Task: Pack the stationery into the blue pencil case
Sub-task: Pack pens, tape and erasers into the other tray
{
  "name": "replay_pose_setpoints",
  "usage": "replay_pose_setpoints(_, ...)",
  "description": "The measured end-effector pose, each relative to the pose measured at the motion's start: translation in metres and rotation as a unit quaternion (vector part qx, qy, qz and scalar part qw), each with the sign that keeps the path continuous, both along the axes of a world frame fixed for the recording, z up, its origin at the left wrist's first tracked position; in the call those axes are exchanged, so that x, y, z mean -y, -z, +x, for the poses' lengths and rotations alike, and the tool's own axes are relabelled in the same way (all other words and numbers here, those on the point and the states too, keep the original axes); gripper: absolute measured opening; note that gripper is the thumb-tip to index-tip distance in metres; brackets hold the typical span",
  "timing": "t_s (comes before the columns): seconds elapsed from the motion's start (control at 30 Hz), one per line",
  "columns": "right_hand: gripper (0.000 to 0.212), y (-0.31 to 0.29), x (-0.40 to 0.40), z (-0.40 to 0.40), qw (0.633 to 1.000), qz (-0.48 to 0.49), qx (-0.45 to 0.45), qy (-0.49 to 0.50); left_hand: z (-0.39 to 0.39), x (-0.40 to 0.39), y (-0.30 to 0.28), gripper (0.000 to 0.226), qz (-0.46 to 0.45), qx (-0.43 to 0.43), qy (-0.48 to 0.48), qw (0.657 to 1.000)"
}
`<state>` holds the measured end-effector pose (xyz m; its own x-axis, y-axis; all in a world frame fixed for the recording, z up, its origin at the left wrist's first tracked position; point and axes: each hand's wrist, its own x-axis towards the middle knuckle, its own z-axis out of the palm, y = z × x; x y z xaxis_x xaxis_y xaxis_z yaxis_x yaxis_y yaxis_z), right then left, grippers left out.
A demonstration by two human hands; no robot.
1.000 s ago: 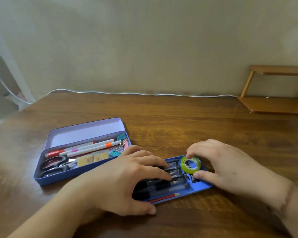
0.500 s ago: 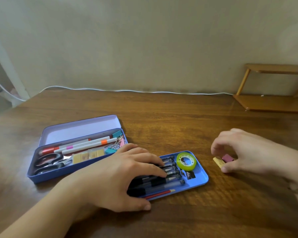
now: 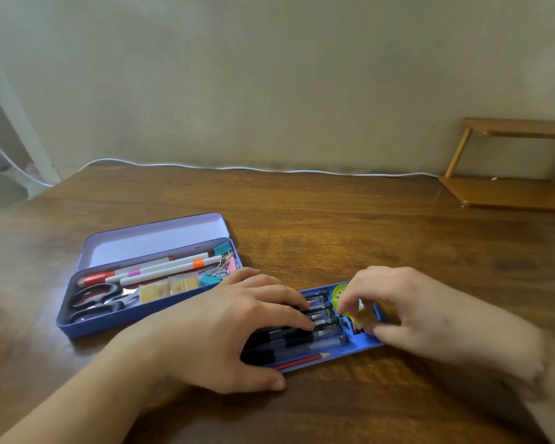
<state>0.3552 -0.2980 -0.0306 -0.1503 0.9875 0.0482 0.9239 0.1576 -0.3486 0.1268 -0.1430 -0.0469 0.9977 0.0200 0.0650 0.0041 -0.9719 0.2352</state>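
A fair bit was hard to read here: the right hand [image 3: 407, 312] hung over the right end of the blue tray [image 3: 359, 347], blurred, its curled fingertips pinching a small yellowish piece [image 3: 359, 322] that could have been an eraser, though that couldn't be made out for sure. It covered most of the green tape roll [image 3: 339, 294] too. The left hand [image 3: 228, 328] lay flat with straight fingers pressing on the row of dark pens [image 3: 314, 325] in that tray, hiding their left ends; a red pencil [image 3: 298, 361] sat along the near edge. The blue pencil case [image 3: 135, 320] stood open just left of the tray on the wooden table [image 3: 334, 225] — scissors [image 3: 96, 301], white markers [image 3: 164, 270], yellow blocks [image 3: 169, 287] and teal binder clips [image 3: 222, 249] inside, lid tipped back.
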Motion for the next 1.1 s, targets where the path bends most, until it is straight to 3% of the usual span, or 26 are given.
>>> replay_pose_setpoints(0.3, 0.032, 0.004, -0.002, -0.008, 0.999, -0.005, 0.031, 0.008, 0.001, 0.001, -0.002, 0.062, 0.003, -0.003, 0.002, 1.0)
replay_pose_setpoints(0.4, 0.035, -0.006, 0.001, -0.003, 1.0, -0.001, 0.003, 0.012, 0.0, 0.001, -0.002, 0.062, 0.001, -0.004, -0.002, 1.0)
replay_pose_setpoints(0.5, 0.037, -0.026, 0.014, 0.032, 0.993, 0.067, 0.015, 0.095, -0.001, 0.002, -0.001, 0.062, -0.003, 0.003, -0.002, 1.0)
replay_pose_setpoints(0.53, 0.037, -0.032, 0.02, 0.048, 0.986, 0.059, 0.042, 0.147, 0.0, 0.003, -0.002, 0.062, -0.005, 0.007, 0.0, 1.0)
replay_pose_setpoints(0.6, 0.036, -0.036, 0.03, 0.072, 0.962, -0.069, 0.092, 0.249, 0.003, 0.008, -0.002, 0.063, 0.0, 0.02, 0.008, 1.0)
replay_pose_setpoints(0.7, 0.037, -0.023, 0.031, 0.086, 0.921, -0.228, 0.071, 0.309, 0.012, 0.019, -0.002, 0.067, 0.028, 0.038, 0.032, 0.998)
replay_pose_setpoints(0.87, 0.022, -0.022, 0.029, 0.089, 0.926, -0.22, 0.012, 0.307, 0.019, 0.029, 0.002, 0.071, 0.051, 0.027, 0.067, 0.996)
replay_pose_setpoints(1.1, 0.024, -0.019, 0.023, 0.08, 0.926, -0.205, 0.063, 0.31, 0.021, 0.031, 0.003, 0.073, 0.071, 0.011, 0.065, 0.995)
